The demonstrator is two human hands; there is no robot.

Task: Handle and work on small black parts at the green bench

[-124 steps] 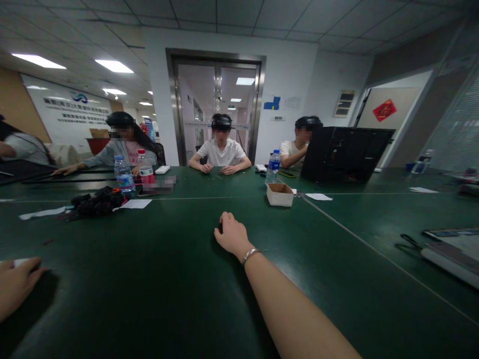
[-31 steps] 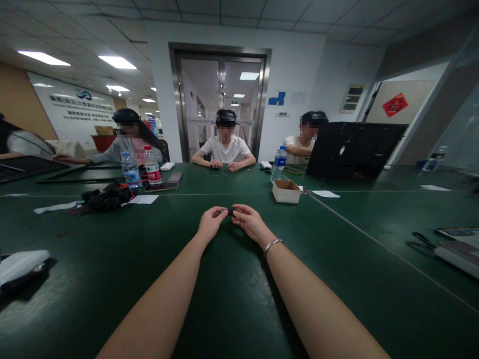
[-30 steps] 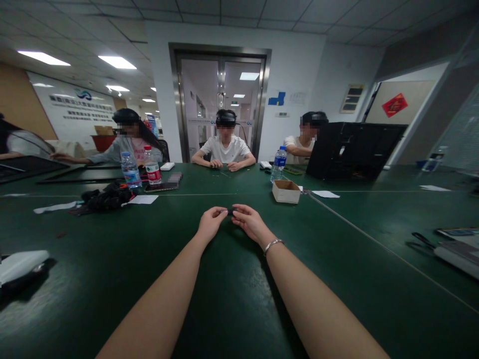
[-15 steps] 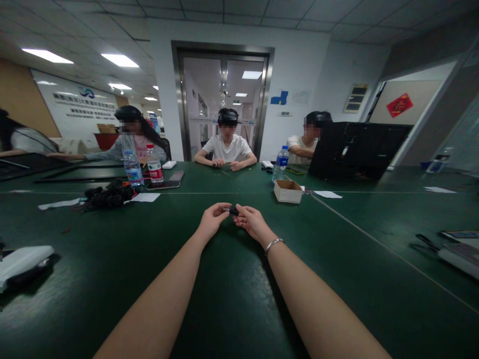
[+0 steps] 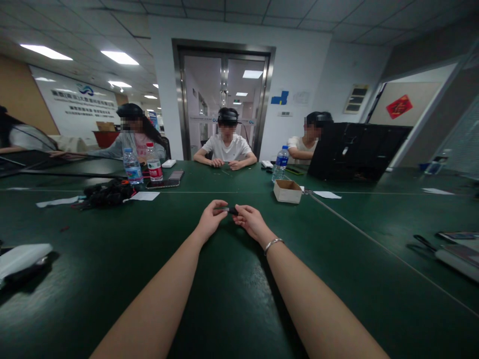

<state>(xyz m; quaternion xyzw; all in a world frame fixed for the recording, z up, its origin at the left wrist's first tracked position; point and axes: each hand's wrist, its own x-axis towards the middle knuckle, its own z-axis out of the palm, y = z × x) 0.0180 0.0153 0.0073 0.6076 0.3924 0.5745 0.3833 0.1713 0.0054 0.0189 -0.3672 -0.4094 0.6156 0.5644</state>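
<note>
Just above the green table, a small dark object (image 5: 232,211) with a slim, pale metallic end spans the gap between my two hands. My left hand (image 5: 210,219) pinches the pale end between thumb and fingers. On the other side, my right hand (image 5: 253,222), with a silver bracelet at the wrist, grips the black end. The object is too small to name its exact kind.
An open cardboard box (image 5: 287,192) sits beyond my right hand. Bottles (image 5: 154,163), a black cable bundle (image 5: 107,195) and paper (image 5: 145,196) lie left. A large black panel (image 5: 359,152) stands back right. Several people sit around the table (image 5: 232,279).
My left hand has shifted slightly left, and more of the pale end shows. At the far left, a black frame has been moved and tilted by a person there.
</note>
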